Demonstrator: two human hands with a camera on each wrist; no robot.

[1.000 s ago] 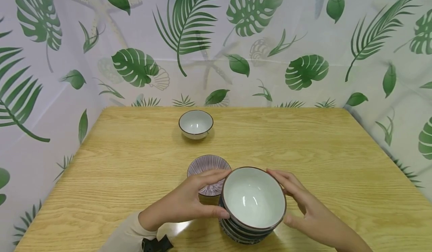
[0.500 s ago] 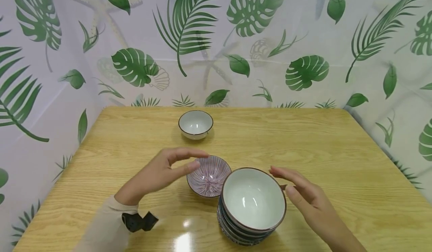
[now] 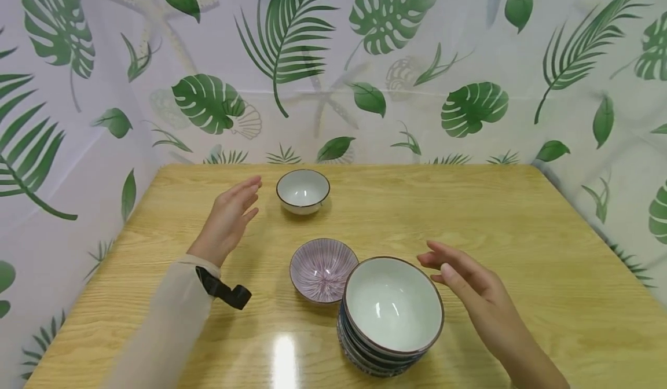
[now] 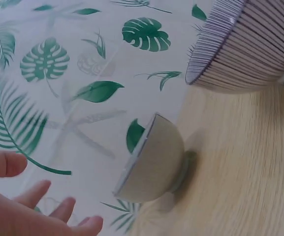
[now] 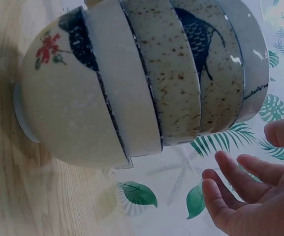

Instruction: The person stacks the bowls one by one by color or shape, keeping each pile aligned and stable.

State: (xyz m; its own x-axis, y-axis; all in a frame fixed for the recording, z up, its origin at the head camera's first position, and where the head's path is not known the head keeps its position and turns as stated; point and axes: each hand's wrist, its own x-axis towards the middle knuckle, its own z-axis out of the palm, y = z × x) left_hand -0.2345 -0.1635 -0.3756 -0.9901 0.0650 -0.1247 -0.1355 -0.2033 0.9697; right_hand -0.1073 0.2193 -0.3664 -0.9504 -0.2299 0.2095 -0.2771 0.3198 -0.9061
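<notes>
A stack of several bowls [image 3: 393,308] stands near the front of the table, a white-lined bowl with a brown rim on top. In the right wrist view the stack [image 5: 176,73] shows speckled and white outer walls. My right hand [image 3: 482,296] hovers just right of it, fingers loosely bent, touching nothing. My left hand [image 3: 226,221] is held over the table, left of a small white bowl [image 3: 303,189], with a gap between them. A purple-striped bowl [image 3: 323,270] sits beside the stack. The left wrist view shows my left hand [image 4: 33,206] empty near the small bowl [image 4: 154,162].
The wooden table [image 3: 443,204] reaches back to a white cloth backdrop [image 3: 406,105] with green leaf prints, which also rises at the left and right sides. A black strap [image 3: 224,287] is on my left wrist.
My left hand has let go of the stack and moved left and away, toward the small white bowl. My right hand has come off the stack's side and shifted slightly up and right.
</notes>
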